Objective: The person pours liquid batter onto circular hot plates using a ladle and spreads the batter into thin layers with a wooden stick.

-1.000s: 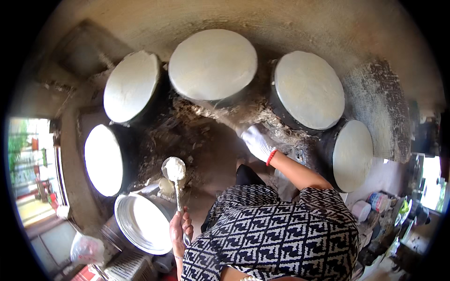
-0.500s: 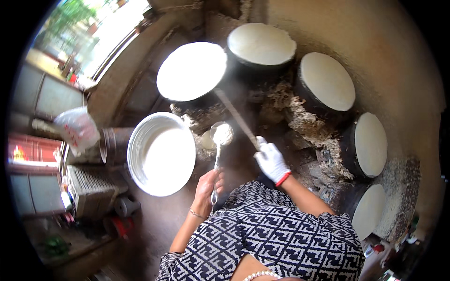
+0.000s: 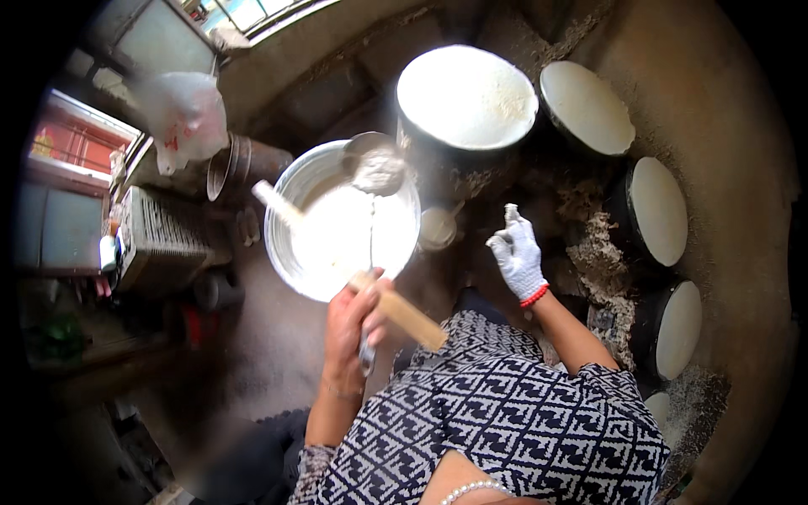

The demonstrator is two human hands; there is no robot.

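My left hand point(image 3: 347, 324) is closed on the handle of a metal ladle point(image 3: 374, 171), its bowl holding white batter over the rim area of a white bucket point(image 3: 284, 246) of batter. A blurred wooden stick point(image 3: 407, 320) crosses diagonally over the bucket and my left hand; I cannot tell whether that hand grips it. My right hand point(image 3: 518, 257), in a white glove with red cuff, is open, fingers apart with pale paste on their tips. It is right of a small pale container point(image 3: 438, 228), below a large round white-topped griddle point(image 3: 467, 97).
More round griddles point(image 3: 587, 108) on dark drums curve down the right along a wall. At left are a metal cylinder point(image 3: 247, 170), a hanging plastic bag point(image 3: 181, 120), a slatted appliance point(image 3: 164, 236) and windows. Rough crusted rubble point(image 3: 602, 273) lies between the drums.
My view has turned left toward the bucket. My right hand has let go of the stick, which now crosses over my left hand. The ladle has come over the bucket.
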